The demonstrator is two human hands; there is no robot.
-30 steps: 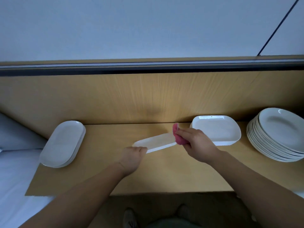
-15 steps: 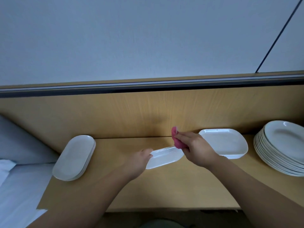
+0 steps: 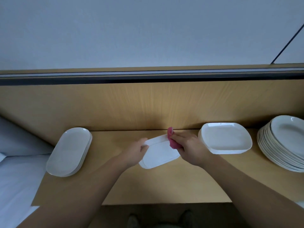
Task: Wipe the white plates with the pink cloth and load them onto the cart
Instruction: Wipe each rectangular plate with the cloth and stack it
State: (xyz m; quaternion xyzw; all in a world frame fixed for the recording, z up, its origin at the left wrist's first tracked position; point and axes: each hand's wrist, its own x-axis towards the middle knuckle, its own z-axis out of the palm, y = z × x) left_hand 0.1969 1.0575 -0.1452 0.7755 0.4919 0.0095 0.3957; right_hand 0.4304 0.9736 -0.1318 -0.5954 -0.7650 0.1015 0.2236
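Two hands, left hand (image 3: pixel 134 152) gripping plate (image 3: pixel 160 153), right hand (image 3: pixel 191 148) pinching cloth (image 3: pixel 173 143)

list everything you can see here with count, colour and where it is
held plate: one, white, above the middle of the table, between both hands
pink cloth: one, pink, on the held plate's right end
oval plates: one stack, white, left end of the table; number unclear
square plates: one stack, white, just right of the hands
round plates: one stack, white, far right
table: one, light wood, under everything
pale fabric: one, white, far left beside the table
left hand: grips the held plate's left edge
right hand: holds the pink cloth against the plate
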